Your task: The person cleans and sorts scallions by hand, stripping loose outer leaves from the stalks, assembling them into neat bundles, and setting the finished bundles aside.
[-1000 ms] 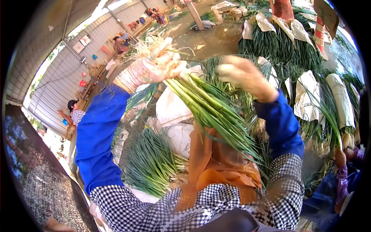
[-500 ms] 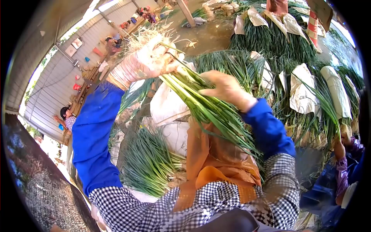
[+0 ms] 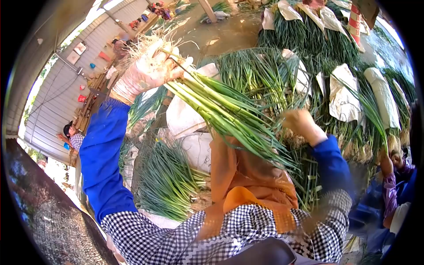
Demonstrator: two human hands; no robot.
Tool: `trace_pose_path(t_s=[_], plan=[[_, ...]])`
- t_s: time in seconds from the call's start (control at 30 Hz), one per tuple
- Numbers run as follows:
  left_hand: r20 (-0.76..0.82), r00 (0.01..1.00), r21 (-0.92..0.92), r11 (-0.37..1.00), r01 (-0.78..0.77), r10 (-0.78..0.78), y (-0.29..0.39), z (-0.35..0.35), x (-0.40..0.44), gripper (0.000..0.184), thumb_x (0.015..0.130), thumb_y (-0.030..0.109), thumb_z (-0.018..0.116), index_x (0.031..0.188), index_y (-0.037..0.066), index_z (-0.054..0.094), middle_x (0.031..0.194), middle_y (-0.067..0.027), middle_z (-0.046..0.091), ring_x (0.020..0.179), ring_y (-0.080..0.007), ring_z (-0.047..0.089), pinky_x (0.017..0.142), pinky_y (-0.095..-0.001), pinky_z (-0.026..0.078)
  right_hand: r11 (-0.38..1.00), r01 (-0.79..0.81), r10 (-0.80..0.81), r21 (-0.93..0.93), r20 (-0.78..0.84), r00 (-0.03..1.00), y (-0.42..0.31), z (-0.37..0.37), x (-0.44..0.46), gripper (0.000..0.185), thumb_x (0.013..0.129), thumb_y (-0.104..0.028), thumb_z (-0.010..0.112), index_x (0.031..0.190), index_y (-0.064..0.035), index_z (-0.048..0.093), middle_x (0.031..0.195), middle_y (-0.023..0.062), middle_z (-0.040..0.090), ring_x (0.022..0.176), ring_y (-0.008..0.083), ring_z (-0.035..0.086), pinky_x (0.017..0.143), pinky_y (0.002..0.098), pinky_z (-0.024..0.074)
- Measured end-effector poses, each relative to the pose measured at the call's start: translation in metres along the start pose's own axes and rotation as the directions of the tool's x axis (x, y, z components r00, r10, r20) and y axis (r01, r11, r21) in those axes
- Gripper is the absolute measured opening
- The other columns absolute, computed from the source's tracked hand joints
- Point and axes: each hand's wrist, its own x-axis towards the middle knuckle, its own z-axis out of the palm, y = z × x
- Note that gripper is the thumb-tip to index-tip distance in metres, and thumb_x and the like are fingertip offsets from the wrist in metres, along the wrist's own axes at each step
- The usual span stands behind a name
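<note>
My left hand (image 3: 150, 68), in a pale wrapping or glove, is closed around a bunch of green onions (image 3: 216, 106) near their root end. The roots fan out above my fist, while the green leaves slope down to the right across my orange apron (image 3: 251, 176). My right hand (image 3: 302, 126) is apart from the bunch on the right side, its fingers curled. Whatever they may pinch is too blurred to make out. Below my left arm lies a pile of green onions (image 3: 165, 181), roots to the right.
Large heaps of green onions (image 3: 304, 39) with white sacks (image 3: 344, 95) lie ahead and to the right. At the right edge, another person's hand (image 3: 386, 165) holds long leaves. A person (image 3: 73, 134) sits by the wall at left. A post (image 3: 206, 9) stands at the back.
My right hand has come off the bunch and moved right and down, its fingers now curled. My left hand, still gripping the green onions, has shifted slightly left.
</note>
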Motion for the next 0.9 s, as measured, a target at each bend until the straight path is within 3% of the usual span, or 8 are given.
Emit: trace_pose_path(t_s=[0.1, 0.3, 0.33, 0.5, 0.63, 0.77, 0.83, 0.9], plan=[[-0.002, 1.000, -0.003, 1.000, -0.016, 0.016, 0.002, -0.008, 0.012, 0.039, 0.074, 0.018, 0.053, 0.111, 0.022, 0.060, 0.093, -0.0011, 0.062, 0.100, -0.0197, 0.057, 0.095, -0.0384, 0.041, 0.919, 0.389, -0.291, 0.063, -0.557, 0.778, -0.051, -0.022, 0.057, 0.031, 0.082, -0.040, 0.055, 0.093, -0.0108, 0.058, 0.078, 0.0098, 0.061, 0.074, 0.0298, 0.061, 0.061, 0.0398, 0.0493], [0.104, 0.993, -0.086, 0.995, -0.046, 0.055, 0.000, -0.013, -0.003, 0.037, 0.075, 0.021, 0.053, 0.111, 0.023, 0.060, 0.096, -0.0001, 0.063, 0.102, -0.0199, 0.057, 0.095, -0.0406, 0.041, 0.826, 0.533, -0.561, -0.183, -0.186, 0.806, -0.036, 0.069, 0.082, 0.014, 0.081, -0.022, 0.052, 0.078, -0.0102, 0.060, 0.069, 0.0059, 0.060, 0.065, 0.0242, 0.061, 0.056, 0.0382, 0.0478], [0.094, 0.995, -0.063, 0.998, -0.008, 0.014, 0.000, -0.013, -0.005, 0.037, 0.075, 0.021, 0.053, 0.110, 0.023, 0.061, 0.097, -0.0001, 0.063, 0.102, -0.0198, 0.056, 0.095, -0.0403, 0.040, 0.781, 0.524, -0.459, -0.339, 0.258, 0.850, -0.014, 0.089, 0.062, 0.015, 0.079, -0.016, 0.052, 0.086, -0.0104, 0.064, 0.081, 0.0054, 0.063, 0.080, 0.0236, 0.062, 0.065, 0.0376, 0.0489], [0.109, 0.994, -0.010, 1.000, 0.002, 0.000, -0.004, -0.009, -0.014, 0.038, 0.077, 0.024, 0.051, 0.114, 0.026, 0.059, 0.100, -0.0003, 0.062, 0.100, -0.0188, 0.056, 0.095, -0.0377, 0.039, 0.904, 0.083, 0.160, -0.420, 0.510, 0.845, 0.068, 0.093, 0.007, 0.026, 0.083, -0.028, 0.054, 0.103, -0.0136, 0.065, 0.100, 0.0086, 0.064, 0.091, 0.0242, 0.062, 0.071, 0.0374, 0.0516], [0.113, 0.993, -0.038, 0.999, -0.029, 0.033, 0.005, 0.006, -0.004, 0.023, 0.076, 0.026, 0.055, 0.098, 0.021, 0.062, 0.098, -0.0020, 0.062, 0.100, -0.0171, 0.056, 0.095, -0.0365, 0.042, 0.880, 0.318, -0.074, 0.353, -0.560, 0.825, -0.042, -0.061, 0.051, 0.036, 0.079, -0.044, 0.060, 0.088, -0.0093, 0.062, 0.072, 0.0093, 0.061, 0.070, 0.0255, 0.063, 0.060, 0.0364, 0.0490], [0.032, 0.998, -0.130, 0.991, -0.043, 0.048, 0.001, -0.009, 0.018, 0.025, 0.073, 0.020, 0.056, 0.098, 0.019, 0.062, 0.116, -0.0069, 0.055, 0.113, -0.0259, 0.049, 0.095, -0.0401, 0.042, 0.869, 0.358, -0.142, 0.342, -0.520, 0.842, -0.134, -0.166, 0.077, 0.033, 0.084, -0.042, 0.055, 0.092, -0.0113, 0.066, 0.067, 0.0093, 0.061, 0.065, 0.0274, 0.061, 0.059, 0.0344, 0.0482], [0.011, 0.989, 0.015, 0.989, -0.145, 0.144, 0.000, -0.011, 0.023, 0.027, 0.070, 0.017, 0.055, 0.097, 0.013, 0.058, 0.113, -0.0148, 0.052, 0.116, -0.0321, 0.045, 0.103, -0.0370, 0.035, 0.641, 0.641, -0.687, -0.422, -0.688, 0.233, -0.137, -0.158, 0.117, 0.025, 0.089, -0.031, 0.050, 0.086, -0.0119, 0.067, 0.060, 0.0054, 0.059, 0.056, 0.0214, 0.059, 0.055, 0.0303, 0.0481], [0.129, 0.981, -0.402, 0.896, 0.188, -0.148, 0.011, 0.018, 0.002, 0.031, 0.072, 0.015, 0.055, 0.102, 0.012, 0.058, 0.113, -0.0142, 0.052, 0.118, -0.0331, 0.043, 0.104, -0.0420, 0.034, 0.332, 0.764, -0.637, 0.553, -0.466, 0.614, -0.136, -0.171, 0.100, 0.024, 0.091, -0.023, 0.044, 0.088, -0.0116, 0.066, 0.066, 0.0019, 0.061, 0.060, 0.0148, 0.059, 0.055, 0.0269, 0.0481]])
